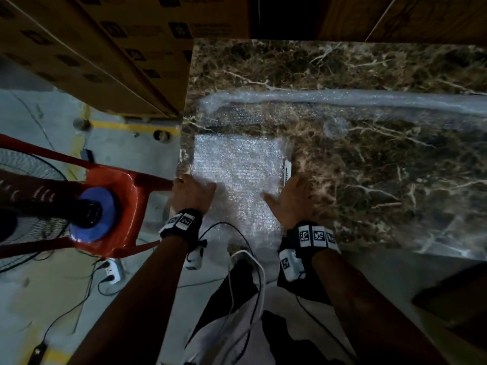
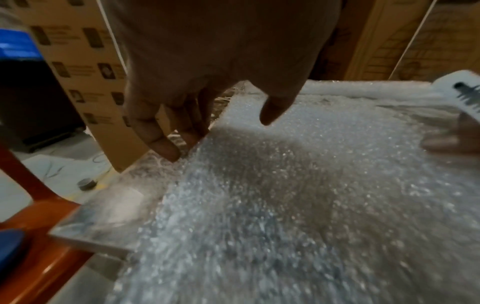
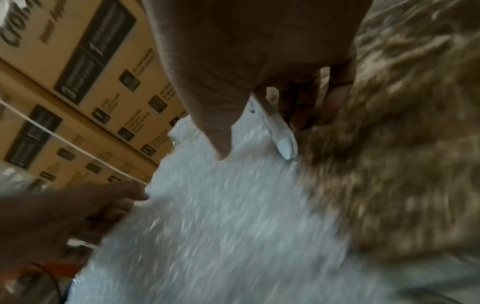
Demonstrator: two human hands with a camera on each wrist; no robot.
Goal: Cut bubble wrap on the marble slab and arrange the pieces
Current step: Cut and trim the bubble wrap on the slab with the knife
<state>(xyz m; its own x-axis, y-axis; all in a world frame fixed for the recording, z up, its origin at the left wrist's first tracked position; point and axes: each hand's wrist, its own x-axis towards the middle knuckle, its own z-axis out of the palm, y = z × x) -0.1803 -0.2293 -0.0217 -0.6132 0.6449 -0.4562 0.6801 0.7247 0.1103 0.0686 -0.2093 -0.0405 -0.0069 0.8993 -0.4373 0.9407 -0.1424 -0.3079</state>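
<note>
A whitish bubble wrap piece lies on the near left corner of the brown marble slab, its near end hanging over the slab's front edge. My left hand rests on its left edge, fingers fairly straight and touching down where wrap meets slab. My right hand sits at the piece's right edge, thumb spread over the wrap, fingers curled round a white cutter whose tip points away from me. More bubble wrap lies spread behind, ending in a long rolled ridge.
Stacked cardboard boxes stand against the slab's far left side. A red plastic chair holding a blue and black object is just left of the slab corner. Cables and a power strip lie on the floor by my legs.
</note>
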